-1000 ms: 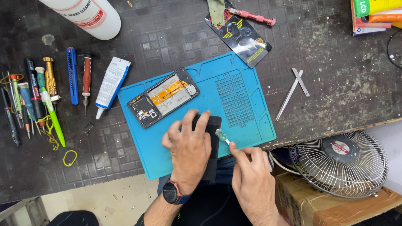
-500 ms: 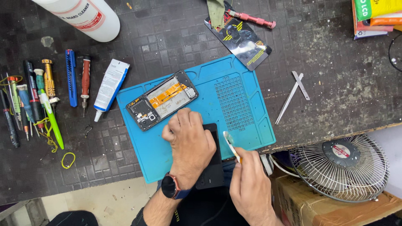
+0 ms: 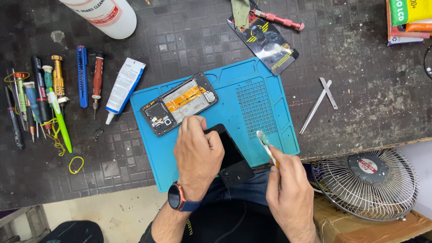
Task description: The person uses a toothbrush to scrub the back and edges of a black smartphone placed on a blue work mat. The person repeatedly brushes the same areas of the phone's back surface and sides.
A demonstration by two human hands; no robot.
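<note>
Phone repair workshop: blue mat (image 3: 270,90), screwdrivers (image 3: 58,85), opened phone (image 3: 179,103).

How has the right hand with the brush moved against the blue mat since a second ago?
Yes. The right hand has drawn the brush rightward, off the black back cover towards the blue mat's right edge.

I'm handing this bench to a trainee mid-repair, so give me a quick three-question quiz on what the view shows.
1. True or false: the left hand presses on the black rectangular phone back panel.
2. What does the right hand hold?
A. thin brush-like tool
B. metal tweezers
C. white glue tube
3. Fill in: the opened phone frame with orange ribbon cable lies on the ____ silicone work mat.

Key: 1 true; 2 A; 3 blue.
</note>
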